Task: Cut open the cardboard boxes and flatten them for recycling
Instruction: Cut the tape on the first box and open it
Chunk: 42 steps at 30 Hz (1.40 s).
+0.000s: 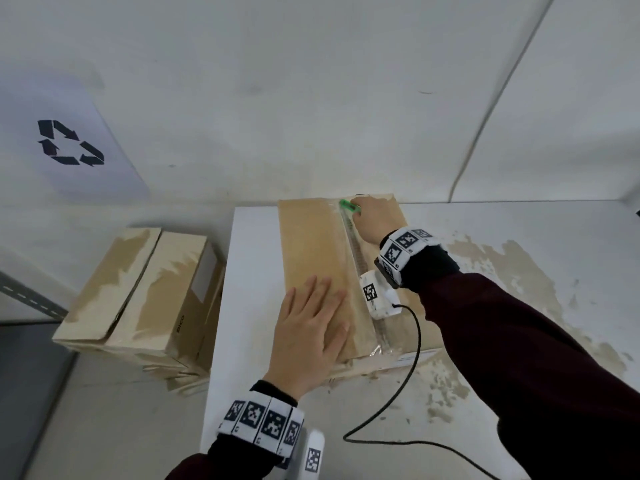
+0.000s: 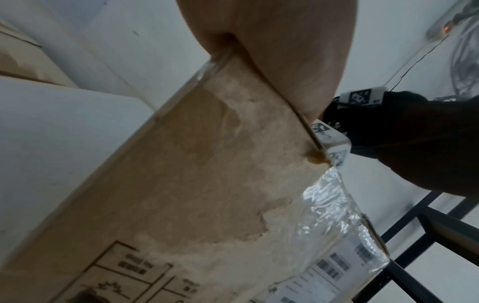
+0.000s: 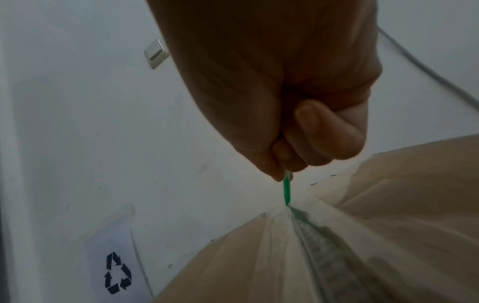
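A taped brown cardboard box lies on the white table. My left hand presses flat on the box's near end, fingers straight. My right hand grips a green cutter at the far end of the box's taped centre seam. In the right wrist view the fist holds the green cutter, its tip at the seam on the box. The left wrist view shows my palm on the box, with crinkled clear tape and a label.
More cardboard boxes are stacked on the floor left of the table. A sheet with a recycling symbol lies on the floor at far left. A black cable runs across the table from my right wrist. The table's right part is worn.
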{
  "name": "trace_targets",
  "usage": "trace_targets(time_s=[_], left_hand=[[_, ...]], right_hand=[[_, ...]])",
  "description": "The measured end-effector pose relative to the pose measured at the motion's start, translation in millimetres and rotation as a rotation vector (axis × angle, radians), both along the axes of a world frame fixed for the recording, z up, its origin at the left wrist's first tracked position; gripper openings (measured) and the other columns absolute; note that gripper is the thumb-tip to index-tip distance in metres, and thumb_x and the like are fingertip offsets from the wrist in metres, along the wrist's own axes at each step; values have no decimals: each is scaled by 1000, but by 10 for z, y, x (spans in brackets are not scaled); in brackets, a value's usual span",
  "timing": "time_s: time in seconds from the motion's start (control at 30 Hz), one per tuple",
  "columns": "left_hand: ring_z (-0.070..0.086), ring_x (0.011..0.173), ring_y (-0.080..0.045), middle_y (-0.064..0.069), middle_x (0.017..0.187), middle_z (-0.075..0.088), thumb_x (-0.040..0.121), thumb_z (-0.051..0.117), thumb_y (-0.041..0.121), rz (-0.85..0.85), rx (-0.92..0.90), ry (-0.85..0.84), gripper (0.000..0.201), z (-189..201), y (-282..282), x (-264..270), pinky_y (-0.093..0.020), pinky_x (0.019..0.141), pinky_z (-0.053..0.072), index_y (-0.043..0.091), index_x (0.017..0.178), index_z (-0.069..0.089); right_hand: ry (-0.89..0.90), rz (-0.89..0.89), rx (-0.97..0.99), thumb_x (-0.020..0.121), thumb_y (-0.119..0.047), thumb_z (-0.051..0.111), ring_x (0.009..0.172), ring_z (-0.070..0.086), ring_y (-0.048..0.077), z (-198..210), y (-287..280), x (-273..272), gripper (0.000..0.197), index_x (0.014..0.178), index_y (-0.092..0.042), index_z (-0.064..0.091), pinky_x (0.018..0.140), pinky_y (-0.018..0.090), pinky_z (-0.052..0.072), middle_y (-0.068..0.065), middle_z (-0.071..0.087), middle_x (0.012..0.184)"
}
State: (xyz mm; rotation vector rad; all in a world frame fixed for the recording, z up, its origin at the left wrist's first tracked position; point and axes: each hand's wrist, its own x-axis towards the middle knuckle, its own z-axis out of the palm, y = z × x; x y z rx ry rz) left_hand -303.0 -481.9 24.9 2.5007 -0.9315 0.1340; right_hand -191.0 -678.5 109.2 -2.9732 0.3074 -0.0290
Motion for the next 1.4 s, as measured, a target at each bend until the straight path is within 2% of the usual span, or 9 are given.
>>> trace_targets(time_s=[0.13, 0.27, 0.43, 0.6, 0.73, 0.83, 1.03, 1.2, 1.4], left_hand=[[30, 142, -21, -1, 149, 41, 95, 35, 47, 1, -14, -6, 50, -13, 7, 12, -43, 114, 19, 24, 137, 51], [33, 140, -20, -1, 145, 46, 95, 36, 45, 30, -31, -2, 47, -8, -19, 10, -42, 114, 21, 24, 133, 55], [37, 138, -21, -1, 141, 51, 95, 36, 44, 69, -25, -21, 46, 13, -55, -11, -41, 113, 22, 23, 130, 58], [40, 136, -20, -1, 140, 52, 94, 37, 44, 95, -1, -45, 46, 11, -78, -27, -40, 114, 24, 24, 129, 59], [42, 134, -21, -2, 137, 54, 92, 39, 42, 110, -2, -67, 44, 10, -90, -35, -38, 112, 22, 23, 126, 60], [43, 134, -22, -2, 138, 54, 92, 36, 43, 128, 21, -71, 47, 12, -112, -34, -37, 111, 19, 22, 126, 61], [37, 138, -21, -2, 142, 50, 93, 34, 46, 113, 27, -74, 49, -10, -97, -29, -41, 114, 24, 23, 129, 58], [34, 139, -21, -2, 144, 48, 92, 30, 47, 109, 32, -74, 53, -9, -107, -31, -41, 114, 21, 22, 131, 56], [27, 143, -19, -1, 149, 41, 92, 26, 48, 84, 67, -61, 56, 5, -79, -34, -38, 116, 13, 24, 137, 50]], right_hand=[[41, 19, -58, 92, -13, 36, 91, 62, 27, 40, 29, 9, 30, 103, -18, 64, 81, 34, 44, 7, 67, 104], [181, -23, -16, 92, -4, 38, 82, 55, 25, 150, 85, 73, 31, 107, -7, 65, 56, 24, 37, 12, 66, 107], [213, -24, -1, 95, -1, 35, 114, 55, 28, 280, 157, -87, 35, 120, -3, 60, 92, 30, 41, 14, 60, 125], [248, -16, 60, 97, -2, 33, 115, 54, 31, 215, 233, -525, 36, 125, -2, 55, 96, 35, 42, 17, 58, 126], [303, 8, 119, 96, -5, 37, 99, 59, 28, 145, 212, -897, 34, 122, -4, 58, 81, 31, 47, 16, 63, 117], [257, 20, 119, 95, -6, 39, 77, 52, 21, 151, 195, -1227, 32, 116, -8, 62, 66, 28, 40, 14, 66, 104], [260, 41, 177, 94, -3, 39, 59, 45, 13, 156, 280, -2002, 37, 123, -14, 59, 46, 20, 29, 8, 62, 90], [216, 42, 151, 93, -3, 40, 52, 37, 11, 125, 320, -2346, 39, 125, -18, 56, 43, 21, 27, -1, 49, 71], [205, -8, 271, 95, -6, 38, 61, 46, 17, 176, 323, -2318, 36, 124, -15, 58, 45, 19, 30, 7, 62, 89]])
